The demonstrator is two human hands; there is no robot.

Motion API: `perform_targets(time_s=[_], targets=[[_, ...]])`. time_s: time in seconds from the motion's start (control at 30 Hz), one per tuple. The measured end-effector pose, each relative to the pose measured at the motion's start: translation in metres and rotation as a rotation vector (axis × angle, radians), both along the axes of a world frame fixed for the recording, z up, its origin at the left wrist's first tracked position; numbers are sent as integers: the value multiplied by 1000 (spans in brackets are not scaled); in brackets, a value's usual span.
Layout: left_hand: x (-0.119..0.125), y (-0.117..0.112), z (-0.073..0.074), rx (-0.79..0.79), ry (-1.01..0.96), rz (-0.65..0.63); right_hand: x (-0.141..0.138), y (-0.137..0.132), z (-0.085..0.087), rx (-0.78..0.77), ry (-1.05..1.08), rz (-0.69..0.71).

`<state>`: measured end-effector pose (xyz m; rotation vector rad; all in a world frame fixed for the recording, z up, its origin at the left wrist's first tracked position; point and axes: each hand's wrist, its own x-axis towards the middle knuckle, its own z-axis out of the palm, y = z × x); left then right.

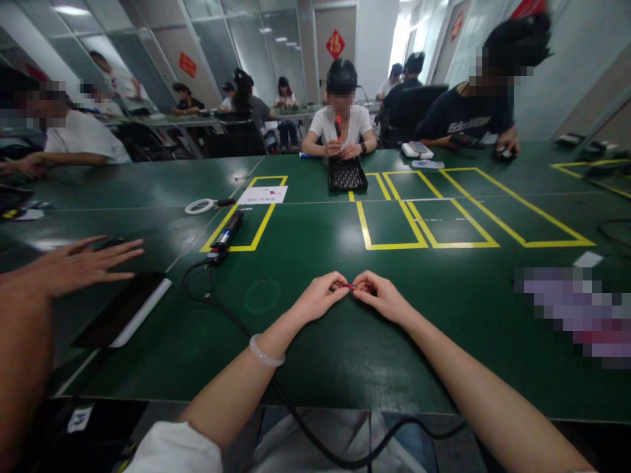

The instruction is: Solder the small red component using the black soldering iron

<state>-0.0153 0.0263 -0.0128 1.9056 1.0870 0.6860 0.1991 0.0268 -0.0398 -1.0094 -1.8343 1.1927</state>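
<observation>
Over the green table (315, 355), my left hand (323, 295) and my right hand (377, 295) meet fingertip to fingertip. Between them is a small red piece (350, 288), mostly covered by the fingers, so its kind does not show. Both hands are closed in a pinch on it. A translucent bracelet (266, 351) circles my left wrist. To the left of my hands lies a black corded electric screwdriver (229, 231), and its black cable (236, 322) runs beneath my left forearm to the table's front edge.
Yellow tape outlines (397, 247) mark the table, with a paper sheet (263, 195) at the left outline. Another person's hand (93, 263) hovers at left over a dark flat device (123, 309). Across sits a person (340, 125) behind a black tray (348, 176).
</observation>
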Motion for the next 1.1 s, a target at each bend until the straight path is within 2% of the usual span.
perform_targets(time_s=[0.13,0.4,0.67,0.97,1.1], targets=[[1,-2,-1,11,25,-9,0,2,-2,22,-42,-41],[4,-7,-1,118,58,-36,-1,2,-1,-61,75,-17],[3,-6,1,122,70,-13,0,0,4,6,-43,-21],[2,-7,1,175,89,-48,3,1,4,-13,-43,-15],[-1,-4,6,174,93,-47,2,1,5,-5,-52,-20]])
